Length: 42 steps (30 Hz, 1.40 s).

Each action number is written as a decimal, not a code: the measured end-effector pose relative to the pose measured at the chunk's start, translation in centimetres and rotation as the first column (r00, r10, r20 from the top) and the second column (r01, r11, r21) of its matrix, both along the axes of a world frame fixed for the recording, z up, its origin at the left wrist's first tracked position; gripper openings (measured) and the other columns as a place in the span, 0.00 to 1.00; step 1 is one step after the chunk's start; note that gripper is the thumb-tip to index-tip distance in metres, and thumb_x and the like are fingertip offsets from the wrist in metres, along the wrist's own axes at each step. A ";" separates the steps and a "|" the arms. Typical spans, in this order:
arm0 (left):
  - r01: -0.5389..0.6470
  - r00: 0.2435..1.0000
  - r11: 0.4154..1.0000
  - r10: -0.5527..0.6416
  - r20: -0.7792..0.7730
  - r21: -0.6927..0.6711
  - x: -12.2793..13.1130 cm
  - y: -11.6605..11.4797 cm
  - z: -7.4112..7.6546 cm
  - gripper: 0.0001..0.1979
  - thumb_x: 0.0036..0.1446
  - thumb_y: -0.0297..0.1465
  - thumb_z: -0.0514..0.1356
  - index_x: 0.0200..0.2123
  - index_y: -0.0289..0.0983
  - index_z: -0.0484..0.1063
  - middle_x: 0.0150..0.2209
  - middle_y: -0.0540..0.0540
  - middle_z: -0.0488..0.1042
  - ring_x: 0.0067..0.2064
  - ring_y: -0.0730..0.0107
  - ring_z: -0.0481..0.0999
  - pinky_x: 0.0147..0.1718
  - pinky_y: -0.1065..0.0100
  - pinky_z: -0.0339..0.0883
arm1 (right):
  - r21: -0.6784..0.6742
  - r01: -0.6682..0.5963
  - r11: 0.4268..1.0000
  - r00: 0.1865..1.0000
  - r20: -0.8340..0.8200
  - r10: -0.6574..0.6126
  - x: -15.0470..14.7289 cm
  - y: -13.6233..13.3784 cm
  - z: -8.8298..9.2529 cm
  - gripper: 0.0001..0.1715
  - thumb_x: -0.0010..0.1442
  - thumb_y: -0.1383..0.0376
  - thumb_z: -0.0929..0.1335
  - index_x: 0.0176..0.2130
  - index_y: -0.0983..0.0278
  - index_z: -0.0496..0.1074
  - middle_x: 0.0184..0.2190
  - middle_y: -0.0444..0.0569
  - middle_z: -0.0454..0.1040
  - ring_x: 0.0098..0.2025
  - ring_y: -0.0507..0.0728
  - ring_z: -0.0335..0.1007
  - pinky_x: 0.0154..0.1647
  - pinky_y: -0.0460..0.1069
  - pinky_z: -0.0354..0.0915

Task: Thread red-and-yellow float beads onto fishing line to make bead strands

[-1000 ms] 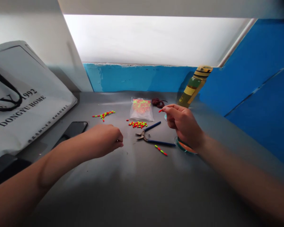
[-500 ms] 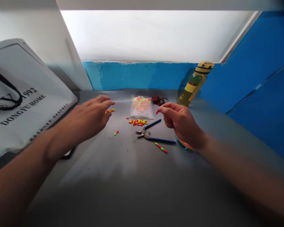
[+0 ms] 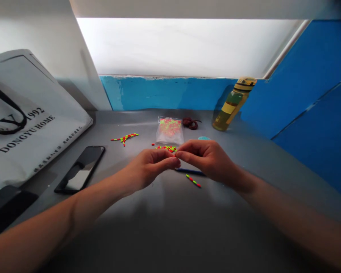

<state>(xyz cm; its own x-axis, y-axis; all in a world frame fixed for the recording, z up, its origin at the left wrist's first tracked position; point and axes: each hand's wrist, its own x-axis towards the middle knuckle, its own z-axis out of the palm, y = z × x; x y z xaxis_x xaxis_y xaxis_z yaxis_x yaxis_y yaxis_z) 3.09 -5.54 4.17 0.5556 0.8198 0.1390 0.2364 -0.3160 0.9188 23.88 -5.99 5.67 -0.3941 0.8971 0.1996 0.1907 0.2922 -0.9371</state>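
Over the middle of the table, my left hand (image 3: 156, 165) and my right hand (image 3: 208, 159) meet at the fingertips. A small red bead (image 3: 175, 155) shows in the pinch of my right hand. My left thumb and forefinger are closed right beside it, and what lies between them is hidden. Just behind the fingers is a heap of loose red and yellow-green oval beads (image 3: 167, 148). Below my right hand lies a short row of joined beads (image 3: 193, 181). The pliers' blue handle (image 3: 190, 171) shows partly under my hands; the jaws are covered.
Several bead rows (image 3: 125, 138) lie in a cluster at the left. Behind are a clear bag of beads (image 3: 169, 131), a dark red cord bundle (image 3: 191, 123) and a yellow-green bottle (image 3: 230, 108). A phone (image 3: 81, 169) and a white bag (image 3: 36, 117) are on the left.
My left hand has left the bead cluster and come right, closing its fingers. My right hand has moved left and down with the red bead. The short two-bead piece no longer shows.
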 end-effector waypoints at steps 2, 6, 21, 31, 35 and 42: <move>0.013 1.000 0.999 -0.013 0.017 -0.032 -0.1 0.2 -0.3 0.15 0.64 0.42 0.58 0.37 0.40 0.80 0.35 0.45 0.81 0.37 0.64 0.78 0.36 0.64 0.72 | -0.022 -0.002 1.000 0.997 -0.075 0.001 0.0 0.0 0.1 0.10 0.61 0.58 0.72 0.32 0.62 0.76 0.29 0.45 0.77 0.32 0.53 0.71 0.35 0.48 0.67; 0.040 0.999 0.997 -0.038 0.028 -0.070 -0.3 0.8 -0.3 0.14 0.64 0.41 0.58 0.36 0.40 0.80 0.37 0.45 0.82 0.39 0.64 0.79 0.41 0.63 0.72 | -0.136 -0.022 0.990 0.952 -0.306 -0.021 0.1 0.4 0.2 0.10 0.63 0.57 0.69 0.36 0.62 0.73 0.37 0.48 0.77 0.41 0.55 0.74 0.47 0.52 0.69; -0.006 0.980 0.952 0.067 0.190 -0.305 -1.0 1.8 0.1 0.13 0.62 0.35 0.57 0.29 0.36 0.76 0.30 0.44 0.78 0.31 0.68 0.77 0.36 0.63 0.74 | -0.280 0.088 0.956 0.953 -0.254 -0.162 0.3 1.6 -0.8 0.13 0.61 0.57 0.69 0.32 0.61 0.65 0.21 0.37 0.55 0.20 0.49 0.44 0.19 0.47 0.44; 0.105 0.985 0.928 -0.048 0.164 -0.359 -1.0 1.6 0.9 0.14 0.63 0.37 0.56 0.29 0.36 0.75 0.28 0.47 0.74 0.29 0.71 0.71 0.32 0.67 0.67 | 0.004 0.068 0.998 0.998 -0.008 -0.068 -0.2 0.7 -1.2 0.20 0.65 0.50 0.67 0.36 0.63 0.78 0.27 0.46 0.76 0.32 0.53 0.70 0.36 0.50 0.65; 0.077 0.991 0.916 -0.029 0.128 -0.394 -1.1 1.8 1.0 0.13 0.62 0.36 0.56 0.29 0.35 0.72 0.28 0.49 0.72 0.26 0.75 0.65 0.26 0.71 0.58 | 0.051 0.264 0.963 0.963 -0.070 -0.260 0.0 1.3 -1.7 0.23 0.65 0.51 0.67 0.51 0.63 0.75 0.32 0.48 0.80 0.39 0.56 0.75 0.47 0.54 0.68; 0.084 0.995 0.870 -0.048 0.087 -0.485 -0.9 1.5 1.4 0.14 0.61 0.39 0.58 0.29 0.35 0.71 0.28 0.51 0.68 0.26 0.77 0.59 0.24 0.71 0.49 | 0.153 0.095 0.984 0.990 0.090 -0.110 -0.6 0.4 -1.7 0.25 0.65 0.55 0.68 0.58 0.61 0.71 0.56 0.54 0.74 0.57 0.62 0.70 0.55 0.57 0.67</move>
<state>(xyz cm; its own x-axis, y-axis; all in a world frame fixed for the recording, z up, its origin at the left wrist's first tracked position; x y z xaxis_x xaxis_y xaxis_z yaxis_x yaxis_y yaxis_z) 2.20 -4.08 5.61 0.6148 0.7547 -0.2289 0.1609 0.1642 0.9732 23.33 -5.58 4.02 -0.3257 0.8971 0.2985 0.3153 0.4007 -0.8602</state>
